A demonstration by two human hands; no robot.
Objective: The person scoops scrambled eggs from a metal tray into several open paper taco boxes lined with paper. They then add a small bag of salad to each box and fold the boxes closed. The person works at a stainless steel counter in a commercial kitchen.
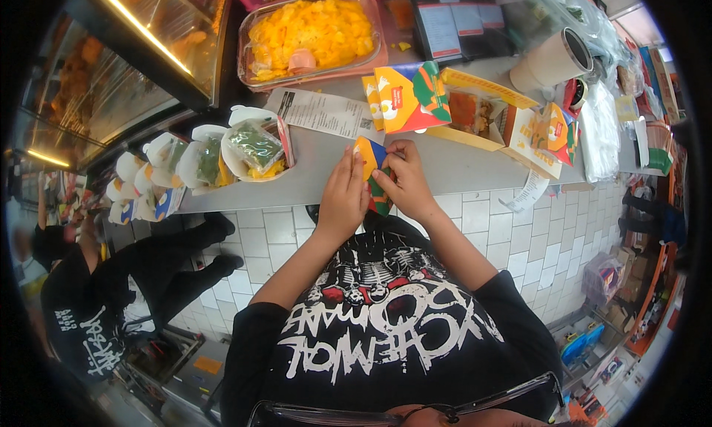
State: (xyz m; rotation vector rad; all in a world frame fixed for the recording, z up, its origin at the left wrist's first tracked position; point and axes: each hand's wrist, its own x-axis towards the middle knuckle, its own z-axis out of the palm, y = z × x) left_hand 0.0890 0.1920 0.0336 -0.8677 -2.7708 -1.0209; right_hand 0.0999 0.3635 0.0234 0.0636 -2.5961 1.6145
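Note:
Both my hands hold a flat, colourful cardboard food box (373,166) at the front edge of a grey steel counter (319,167). My left hand (343,193) grips its left side with fingers together. My right hand (404,181) pinches its right edge and upper flap. Just beyond stand a folded upright box (411,94) and an open box with fried food (475,109). A paper receipt (322,113) lies on the counter behind my hands.
Open white cartons with wrapped food (256,149) line the counter's left. A tray of yellow food (311,34) sits at the back, a paper cup stack (552,60) at the right. Another person in black (111,286) crouches at lower left on the tiled floor.

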